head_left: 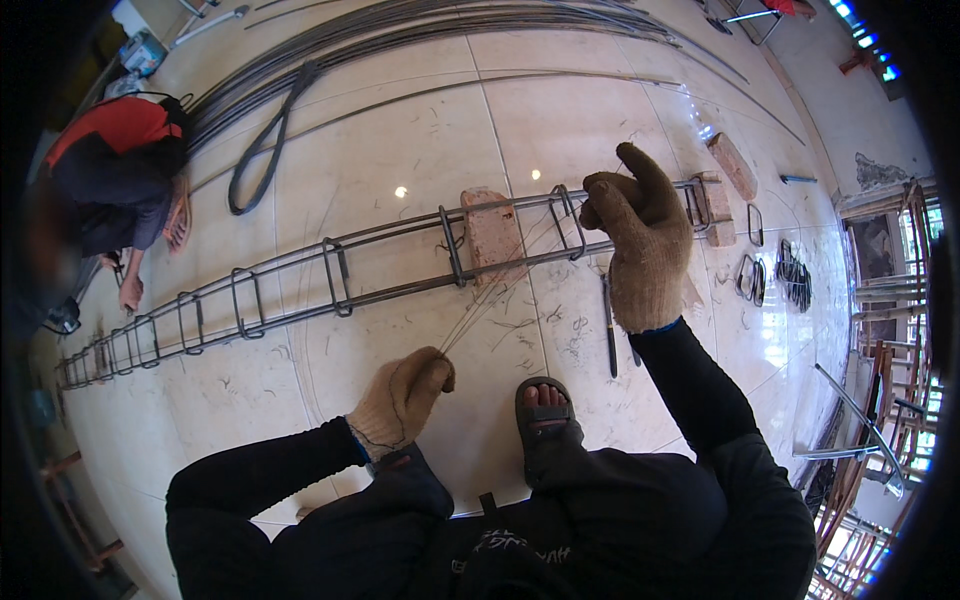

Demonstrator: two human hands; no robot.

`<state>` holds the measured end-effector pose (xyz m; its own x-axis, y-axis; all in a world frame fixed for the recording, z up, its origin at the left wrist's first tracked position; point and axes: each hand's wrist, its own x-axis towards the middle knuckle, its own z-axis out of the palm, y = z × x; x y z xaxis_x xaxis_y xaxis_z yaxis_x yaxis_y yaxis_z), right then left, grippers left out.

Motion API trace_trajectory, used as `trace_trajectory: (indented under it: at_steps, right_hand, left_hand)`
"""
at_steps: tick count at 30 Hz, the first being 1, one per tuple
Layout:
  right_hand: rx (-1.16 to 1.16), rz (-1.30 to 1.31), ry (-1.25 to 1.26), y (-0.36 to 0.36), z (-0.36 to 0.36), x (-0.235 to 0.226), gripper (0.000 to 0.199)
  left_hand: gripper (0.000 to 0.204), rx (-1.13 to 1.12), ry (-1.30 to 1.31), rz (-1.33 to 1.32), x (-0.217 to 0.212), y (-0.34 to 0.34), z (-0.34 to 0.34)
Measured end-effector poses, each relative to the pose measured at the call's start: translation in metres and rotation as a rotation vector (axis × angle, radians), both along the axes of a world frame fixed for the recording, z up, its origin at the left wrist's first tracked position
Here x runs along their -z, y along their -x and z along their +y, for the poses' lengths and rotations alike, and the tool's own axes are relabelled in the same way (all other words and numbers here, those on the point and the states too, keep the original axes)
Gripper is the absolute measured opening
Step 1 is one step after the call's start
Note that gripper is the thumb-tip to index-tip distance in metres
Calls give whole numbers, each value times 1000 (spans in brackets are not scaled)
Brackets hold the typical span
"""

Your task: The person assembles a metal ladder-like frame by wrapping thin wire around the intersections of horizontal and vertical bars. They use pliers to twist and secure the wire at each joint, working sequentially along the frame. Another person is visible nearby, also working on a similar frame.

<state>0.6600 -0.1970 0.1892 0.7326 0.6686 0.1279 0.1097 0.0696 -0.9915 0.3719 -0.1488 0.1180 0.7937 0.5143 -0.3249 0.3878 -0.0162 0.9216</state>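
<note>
My left hand (400,398), in a tan work glove, is closed around a bunch of thin tie wires (468,325) in front of my left knee. The wires fan up and right toward the long rebar cage (345,302). Over the cage's right part is my gloved right hand (640,225). Its thumb and forefinger are pinched together at the wires' far ends, while another finger sticks up. The cage has square stirrups along its bars and rests on a brick (490,232) and another brick (714,208). A dark-handled hand tool (610,325) lies beneath my right wrist.
At far left another person (120,180) crouches, one hand at the cage's end. Long steel rods (400,35) lie across the back, with a dark loop (270,140) before them. Loose stirrups (793,272) and a spare brick (733,166) lie at right. Wire scraps litter the tiles.
</note>
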Motion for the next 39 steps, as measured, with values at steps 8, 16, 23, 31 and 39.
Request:
trace_trajectory:
  at_steps: [8,16,23,31,39]
  right_hand:
    - [-21,201,64,4,-1,-1,40]
    - [-51,364,-35,-8,-1,-1,46]
    - [-105,284,49,0,-3,-7,49]
    - [-276,570,-54,-12,-8,6,48]
    - [-272,542,21,-1,-5,-4,37]
  left_hand:
    - [33,40,-31,-67,5,1,4]
    - [28,39,-39,-16,-3,-8,17]
    - [27,-13,-145,-125,-2,-21,25]
    - [37,-80,-54,-131,-11,-28,40]
    - [41,-48,129,-136,-26,-43,45]
